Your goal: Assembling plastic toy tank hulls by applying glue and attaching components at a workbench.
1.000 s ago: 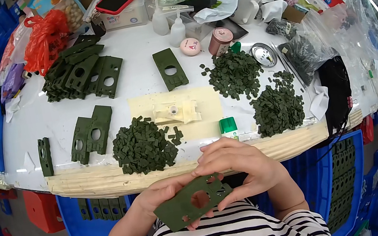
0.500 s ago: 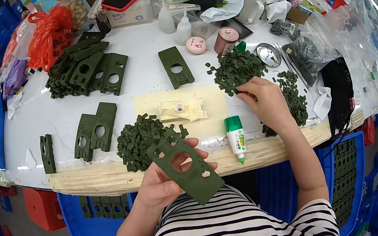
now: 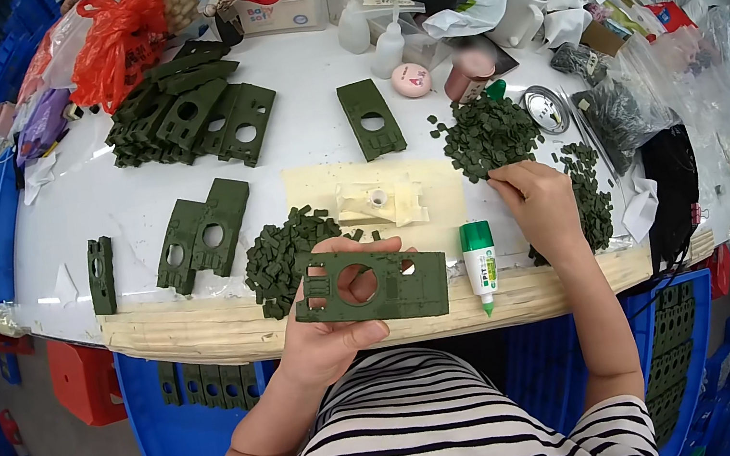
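My left hand (image 3: 320,348) grips a dark green plastic model tank hull plate (image 3: 418,279), held level above the table's front edge. The plate has one large round hole and smaller openings. At the near edge of a heap of small green plastic pieces (image 3: 490,133), my right hand (image 3: 538,202) has thumb and fingers pinched together; what is between them is hidden. Another heap of small green pieces (image 3: 288,261) lies behind my left hand. Between my hands sits a white glue bottle (image 3: 481,268) with a green cap. Beyond it, a cream-coloured hull part (image 3: 380,202) rests on a yellowish sheet.
More hull plates (image 3: 214,230) lie at left, with a stack (image 3: 170,116) behind them. A single plate (image 3: 371,119) lies further back. A pink tin (image 3: 467,75), a round metal lid (image 3: 545,109) and plastic bags (image 3: 629,118) crowd the right. Blue crates (image 3: 174,447) stand below the table.
My left hand has turned the hull plate from a slant to level. My right hand stays pinched at the edge of the heap. The whole view has shifted slightly.
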A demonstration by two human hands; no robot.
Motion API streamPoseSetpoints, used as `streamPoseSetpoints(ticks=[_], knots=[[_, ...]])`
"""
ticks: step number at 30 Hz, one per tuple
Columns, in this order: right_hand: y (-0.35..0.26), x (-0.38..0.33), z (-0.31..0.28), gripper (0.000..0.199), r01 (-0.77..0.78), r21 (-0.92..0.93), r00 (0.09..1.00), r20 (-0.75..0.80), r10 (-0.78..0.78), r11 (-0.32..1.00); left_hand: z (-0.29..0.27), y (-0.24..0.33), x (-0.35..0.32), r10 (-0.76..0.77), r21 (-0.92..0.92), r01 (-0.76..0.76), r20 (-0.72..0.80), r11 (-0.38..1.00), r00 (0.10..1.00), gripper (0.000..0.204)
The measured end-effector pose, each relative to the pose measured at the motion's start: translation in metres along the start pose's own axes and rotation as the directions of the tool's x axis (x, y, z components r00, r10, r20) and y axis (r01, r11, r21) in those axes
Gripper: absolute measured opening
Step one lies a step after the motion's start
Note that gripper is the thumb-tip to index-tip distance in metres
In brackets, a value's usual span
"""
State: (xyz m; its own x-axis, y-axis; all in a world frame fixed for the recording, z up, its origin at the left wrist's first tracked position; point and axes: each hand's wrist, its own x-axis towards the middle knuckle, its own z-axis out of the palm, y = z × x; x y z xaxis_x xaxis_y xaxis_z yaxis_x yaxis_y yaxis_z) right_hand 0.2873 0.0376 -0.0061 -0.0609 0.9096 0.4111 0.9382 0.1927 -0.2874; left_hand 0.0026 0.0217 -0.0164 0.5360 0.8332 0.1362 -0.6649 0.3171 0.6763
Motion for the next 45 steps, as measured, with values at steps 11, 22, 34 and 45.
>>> streamPoseSetpoints(ticks=[11, 22, 34, 45], knots=[[-0.080, -0.010, -0.046, 0.011, -0.225, 0.695, 0.959, 0.034, 0.281, 0.683, -0.002, -0.004, -0.001, 0.086, 0.180, -0.096, 0.060, 0.979, 0.994, 0.062], [-0.105, -0.013, -0.029, 0.012, -0.276, 0.858, 0.961, 0.233, 0.152, 0.432, 0.004, -0.009, -0.005, 0.193, 0.306, -0.217, 0.105, 0.927, 0.975, 0.058], [-0.107, -0.007, -0.027, 0.010, -0.453, 0.850, 0.890, 0.451, 0.076, 0.267, 0.002, -0.010, -0.008, 0.229, 0.387, -0.256, 0.115, 0.886, 0.967, 0.057], [-0.103, 0.000, -0.027, 0.010, -0.508, 0.810, 0.854, 0.519, 0.046, 0.293, -0.002, -0.009, -0.010, 0.213, 0.404, -0.240, 0.112, 0.883, 0.971, 0.055]])
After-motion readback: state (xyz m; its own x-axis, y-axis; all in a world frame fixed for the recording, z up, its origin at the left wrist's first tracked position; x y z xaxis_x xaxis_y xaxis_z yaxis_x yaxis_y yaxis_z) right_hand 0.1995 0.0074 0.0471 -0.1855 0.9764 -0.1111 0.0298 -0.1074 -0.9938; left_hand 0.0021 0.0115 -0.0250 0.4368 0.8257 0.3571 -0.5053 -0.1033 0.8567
